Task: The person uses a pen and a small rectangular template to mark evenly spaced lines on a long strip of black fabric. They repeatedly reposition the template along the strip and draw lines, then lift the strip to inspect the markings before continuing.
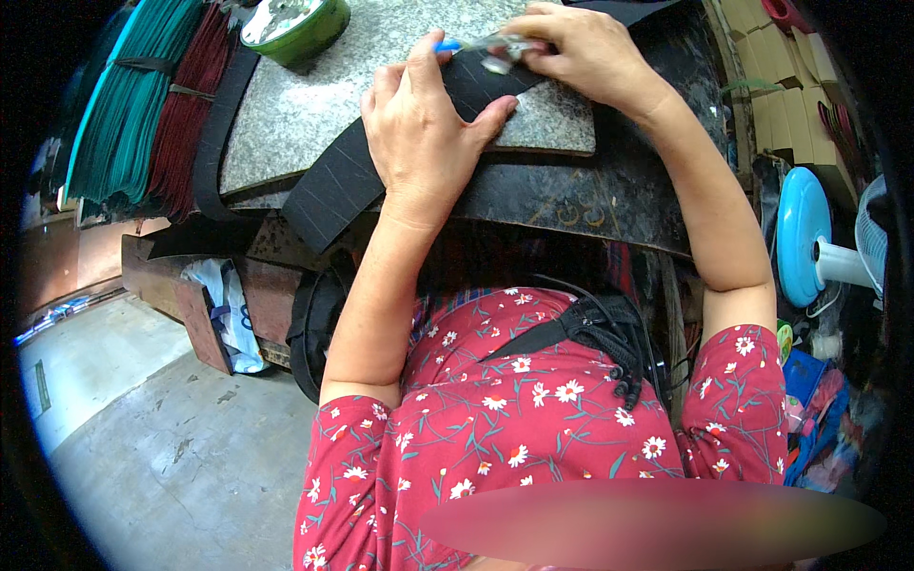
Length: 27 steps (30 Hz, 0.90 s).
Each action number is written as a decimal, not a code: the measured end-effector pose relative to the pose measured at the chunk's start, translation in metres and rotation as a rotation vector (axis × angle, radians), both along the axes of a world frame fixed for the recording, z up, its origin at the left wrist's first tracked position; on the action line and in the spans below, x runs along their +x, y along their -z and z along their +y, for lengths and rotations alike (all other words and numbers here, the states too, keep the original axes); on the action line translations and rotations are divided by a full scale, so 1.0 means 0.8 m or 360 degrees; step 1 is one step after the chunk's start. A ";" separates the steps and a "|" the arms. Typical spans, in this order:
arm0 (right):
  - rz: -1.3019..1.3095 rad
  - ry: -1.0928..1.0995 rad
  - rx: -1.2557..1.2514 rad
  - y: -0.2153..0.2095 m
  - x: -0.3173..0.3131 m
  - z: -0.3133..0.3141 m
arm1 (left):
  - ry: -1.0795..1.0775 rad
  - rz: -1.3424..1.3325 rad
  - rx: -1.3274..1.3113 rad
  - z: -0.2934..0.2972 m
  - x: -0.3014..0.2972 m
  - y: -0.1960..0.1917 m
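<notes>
A long black strip (333, 183) with pale lines across it runs slantwise over a speckled grey stone slab (286, 124), and its near end hangs past the slab's edge. My left hand (419, 133) presses down on the strip, thumb stretched out to the right and fingers apart. At the far right of the slab my right hand (586, 52) is closed round a small metallic tool (500, 51), smeared by motion. A blue tip (447, 46) shows beside my left index finger; whether it belongs to the tool I cannot tell.
A green bowl (303, 43) with whitish stuff stands at the slab's back left. Bundled teal strips (133, 124) and dark red strips (186, 133) lie farther left. The dark table edge (609, 205) lies before me; a blue-based fan (804, 243) is at right.
</notes>
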State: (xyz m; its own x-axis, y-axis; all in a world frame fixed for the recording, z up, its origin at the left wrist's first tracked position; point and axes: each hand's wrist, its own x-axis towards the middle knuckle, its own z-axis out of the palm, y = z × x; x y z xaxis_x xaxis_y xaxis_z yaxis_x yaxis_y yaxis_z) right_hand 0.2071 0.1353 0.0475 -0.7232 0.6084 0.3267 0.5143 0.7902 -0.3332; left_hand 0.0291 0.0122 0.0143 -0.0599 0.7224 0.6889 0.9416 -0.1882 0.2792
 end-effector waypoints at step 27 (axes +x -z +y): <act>0.0146 -0.0181 -0.0755 0.029 0.044 0.050 | -0.0001 0.0238 -0.0105 -0.001 0.001 -0.004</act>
